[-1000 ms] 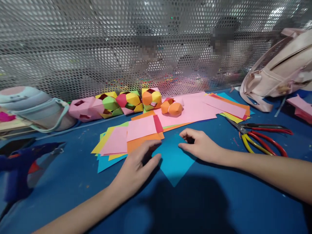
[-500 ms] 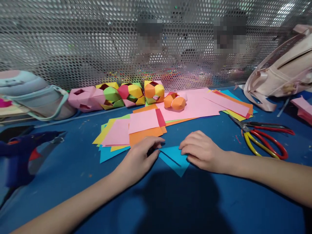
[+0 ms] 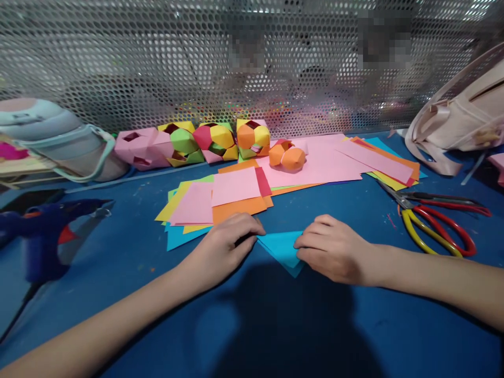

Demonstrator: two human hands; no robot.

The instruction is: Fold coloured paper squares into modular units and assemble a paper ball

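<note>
A light blue paper (image 3: pixel 282 248) lies folded into a triangle on the blue table (image 3: pixel 315 325), its point toward me. My left hand (image 3: pixel 224 247) pinches its left corner with curled fingers. My right hand (image 3: pixel 334 249) presses its right corner with fingers closed together. Just behind the hands lies a stack of coloured square sheets (image 3: pixel 220 202), pink and orange on top.
Folded paper cubes (image 3: pixel 214 142) and an orange paper ball (image 3: pixel 289 156) line the perforated metal screen (image 3: pixel 197 63). Larger pink sheets (image 3: pixel 334 163) lie behind. Scissors with red and yellow handles (image 3: pixel 433 226) are right, a pink bag (image 3: pixel 460 121) far right, a blue glue gun (image 3: pixel 43 231) left.
The blue sheet went from a flat diamond to a folded triangle. Both hands moved together onto its two upper corners and now press the fold.
</note>
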